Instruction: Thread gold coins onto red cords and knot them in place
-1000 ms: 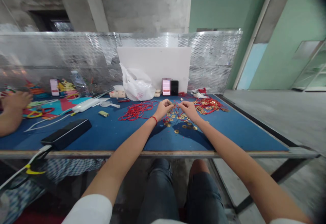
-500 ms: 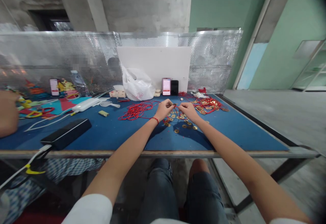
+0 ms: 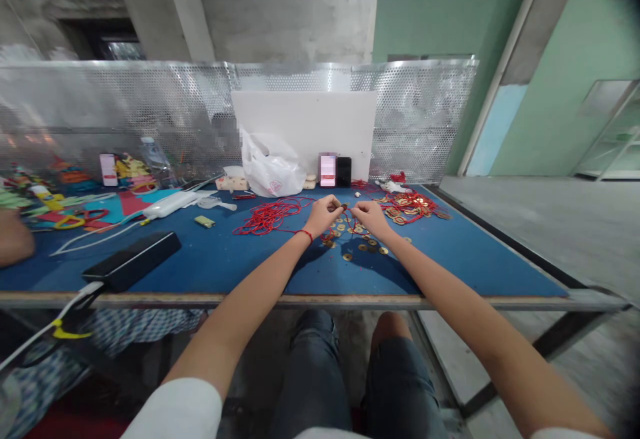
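Above the blue tabletop [image 3: 280, 266], my left hand [image 3: 324, 215] pinches a small dark-gold coin [image 3: 344, 207] between thumb and fingers. My right hand [image 3: 369, 216], close beside it, is closed in a pinch on red cord [image 3: 349, 216] that runs by the coin. Loose brass-coloured coins [image 3: 347, 257] with holes lie scattered under and in front of both hands. A tangled heap of red cord [image 3: 265, 218] spreads to the left of my left hand. Right of my right hand lies a pile of coins tied with red cord [image 3: 413, 206].
Behind the hands stand a white plastic bag [image 3: 273, 166] and two phones [image 3: 327, 170]. A black box [image 3: 133, 260] with cables and a white power strip [image 3: 170, 204] are on the left. Another person's arm [image 3: 14, 238] rests at the far left, near scissors [image 3: 70, 220].
My hands stay almost in place, pinching the coin and cord. The other person's arm at the far left has drawn back slightly to the left.
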{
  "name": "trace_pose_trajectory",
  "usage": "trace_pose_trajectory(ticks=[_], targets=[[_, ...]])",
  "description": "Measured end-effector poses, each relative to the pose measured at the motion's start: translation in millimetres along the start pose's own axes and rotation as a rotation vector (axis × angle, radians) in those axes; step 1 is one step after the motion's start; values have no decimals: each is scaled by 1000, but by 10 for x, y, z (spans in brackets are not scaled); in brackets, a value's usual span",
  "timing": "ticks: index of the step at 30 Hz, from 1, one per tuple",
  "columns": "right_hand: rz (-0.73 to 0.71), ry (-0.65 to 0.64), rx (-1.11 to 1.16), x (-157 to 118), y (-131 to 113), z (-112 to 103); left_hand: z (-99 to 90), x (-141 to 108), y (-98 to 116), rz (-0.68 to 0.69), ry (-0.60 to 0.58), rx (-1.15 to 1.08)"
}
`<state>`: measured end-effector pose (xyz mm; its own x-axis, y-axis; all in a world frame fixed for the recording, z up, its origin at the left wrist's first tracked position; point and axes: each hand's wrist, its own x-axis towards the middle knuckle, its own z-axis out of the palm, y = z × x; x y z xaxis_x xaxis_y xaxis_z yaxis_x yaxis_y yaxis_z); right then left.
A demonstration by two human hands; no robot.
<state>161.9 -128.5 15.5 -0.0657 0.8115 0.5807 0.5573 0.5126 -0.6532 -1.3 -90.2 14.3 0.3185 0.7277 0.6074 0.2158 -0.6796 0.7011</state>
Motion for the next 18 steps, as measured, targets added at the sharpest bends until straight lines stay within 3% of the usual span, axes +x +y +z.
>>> trace_pose_trajectory(ticks=[5, 11, 15, 18], targets=[[-32, -36, -174, -33, -37, -8, 8, -9, 2, -3, -24, -21], [35, -28, -345, -69, -77, -36, 22, -10, 11, -18, -81, -85], [23, 62, -267, -45, -26, -39, 8, -7, 36, -12, -112, -144], [-49, 14, -55, 5, 39, -18, 0, -14, 59, -13, -150, -172]])
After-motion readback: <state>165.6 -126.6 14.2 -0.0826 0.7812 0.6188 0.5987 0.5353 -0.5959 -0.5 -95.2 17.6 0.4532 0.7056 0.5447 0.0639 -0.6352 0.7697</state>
